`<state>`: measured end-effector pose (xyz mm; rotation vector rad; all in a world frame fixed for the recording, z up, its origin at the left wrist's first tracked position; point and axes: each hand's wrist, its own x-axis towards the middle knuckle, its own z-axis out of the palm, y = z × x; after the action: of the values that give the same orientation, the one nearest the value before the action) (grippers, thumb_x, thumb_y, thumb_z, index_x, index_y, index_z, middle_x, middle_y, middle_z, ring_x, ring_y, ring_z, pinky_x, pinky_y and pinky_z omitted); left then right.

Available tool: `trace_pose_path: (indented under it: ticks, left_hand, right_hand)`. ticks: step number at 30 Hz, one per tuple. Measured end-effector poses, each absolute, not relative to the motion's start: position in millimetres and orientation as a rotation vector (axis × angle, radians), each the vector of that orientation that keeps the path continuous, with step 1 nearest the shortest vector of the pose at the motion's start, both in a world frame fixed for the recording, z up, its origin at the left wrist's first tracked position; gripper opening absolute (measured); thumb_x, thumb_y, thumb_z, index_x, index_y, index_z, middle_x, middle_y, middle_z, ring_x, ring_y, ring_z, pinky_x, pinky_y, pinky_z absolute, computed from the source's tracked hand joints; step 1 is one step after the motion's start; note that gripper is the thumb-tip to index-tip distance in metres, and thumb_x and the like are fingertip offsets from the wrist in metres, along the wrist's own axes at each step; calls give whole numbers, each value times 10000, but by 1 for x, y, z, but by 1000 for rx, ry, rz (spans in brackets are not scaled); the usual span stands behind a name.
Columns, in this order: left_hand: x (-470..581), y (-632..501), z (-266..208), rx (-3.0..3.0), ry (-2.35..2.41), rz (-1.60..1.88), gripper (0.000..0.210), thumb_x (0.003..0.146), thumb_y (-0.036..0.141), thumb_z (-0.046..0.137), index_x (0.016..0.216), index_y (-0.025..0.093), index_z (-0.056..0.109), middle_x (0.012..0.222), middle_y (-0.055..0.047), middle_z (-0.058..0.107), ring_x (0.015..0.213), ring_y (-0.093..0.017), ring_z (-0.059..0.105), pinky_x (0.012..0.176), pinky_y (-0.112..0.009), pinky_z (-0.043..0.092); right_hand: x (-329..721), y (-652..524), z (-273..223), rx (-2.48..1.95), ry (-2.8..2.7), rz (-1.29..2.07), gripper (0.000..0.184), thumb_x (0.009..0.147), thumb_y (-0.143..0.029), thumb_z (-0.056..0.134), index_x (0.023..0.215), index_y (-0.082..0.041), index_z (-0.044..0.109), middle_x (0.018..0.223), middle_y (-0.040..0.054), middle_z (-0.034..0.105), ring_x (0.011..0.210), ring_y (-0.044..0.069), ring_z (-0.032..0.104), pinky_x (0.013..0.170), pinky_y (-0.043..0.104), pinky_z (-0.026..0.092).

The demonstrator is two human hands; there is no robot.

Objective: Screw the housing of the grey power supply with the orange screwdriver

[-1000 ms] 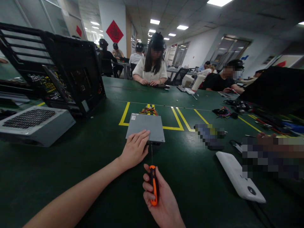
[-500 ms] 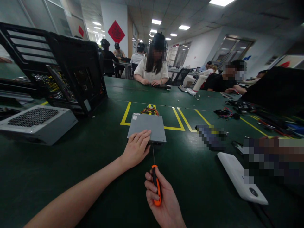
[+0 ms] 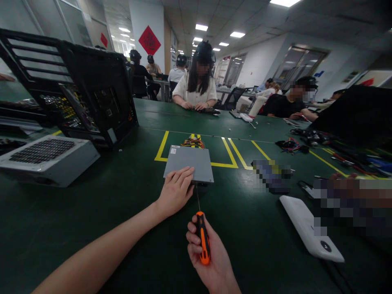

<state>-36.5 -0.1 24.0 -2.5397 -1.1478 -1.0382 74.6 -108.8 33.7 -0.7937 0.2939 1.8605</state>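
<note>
A grey metal computer power supply (image 3: 196, 157) lies flat on the table, with a white label on its far left corner and a bundle of coloured wires (image 3: 192, 142) behind it. My left hand (image 3: 178, 188) grips its near edge, fingers across the top and thumb down by the front side. In my right hand (image 3: 208, 249) is a screwdriver (image 3: 202, 234) with an orange and black handle, my fingers wrapped round it. Its thin shaft points away from me and reaches the near side of the power supply. The tip and whatever it touches are hidden under the edge.
To the left stand a black computer case (image 3: 92, 90) and another power supply (image 3: 58, 159) with a mesh grille. At right lie a white device (image 3: 309, 228), cables (image 3: 292, 146) and blurred items. Across the green table (image 3: 147, 253) sits a person (image 3: 196, 90).
The screwdriver handle has turned a little in my right hand, showing more of its black inlay. My left hand and the power supply keep their places.
</note>
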Motion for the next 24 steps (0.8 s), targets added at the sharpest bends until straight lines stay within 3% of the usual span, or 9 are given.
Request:
trace_pose_path:
  ticks: [5,8,11,17,20,24]
  left_hand:
    - [-35,0,25,-2526,-1160,-1062,218,832,177,474,1046,176,511,1232,-87,543,1169,-220,463,909,-407,344]
    - [-34,-1,26,-2519,-1178,-1065,207,831,177,475,1035,180,515,1224,-85,549,1163,-219,468,902,-405,346]
    - [-34,-2,27,-2519,-1183,-1060,195,837,180,471,1028,178,508,1226,-79,548,1165,-211,464,906,-401,339]
    - [-33,-1,25,-2517,-1190,-1056,177,851,193,454,1022,174,499,1229,-78,546,1176,-204,455,919,-393,326]
    - [-33,-1,26,-2516,-1195,-1052,176,850,193,457,1020,172,499,1225,-76,548,1178,-203,453,919,-390,327]
    - [-33,-2,26,-2509,-1199,-1057,174,845,185,465,1014,173,502,1222,-77,550,1173,-206,456,918,-392,323]
  right_hand:
    - [74,-107,36,-740,332,1837,266,890,-290,428,794,-82,565,647,13,505,387,-8,288,305,79,204]
    - [73,-108,36,-790,345,1804,223,885,-234,437,769,-90,562,643,9,509,410,0,340,330,77,258]
    - [73,-109,35,-876,300,1820,243,863,-320,479,831,-105,587,639,10,519,439,25,397,356,100,327]
    - [73,-111,33,-784,313,1816,200,833,-289,535,839,-96,586,662,14,521,404,0,334,323,86,245]
    - [72,-111,32,-819,316,1794,174,843,-256,517,802,-98,579,652,9,517,420,7,366,346,89,281]
    - [72,-112,29,-883,225,1839,278,862,-352,469,906,-107,591,631,9,521,447,39,421,364,115,330]
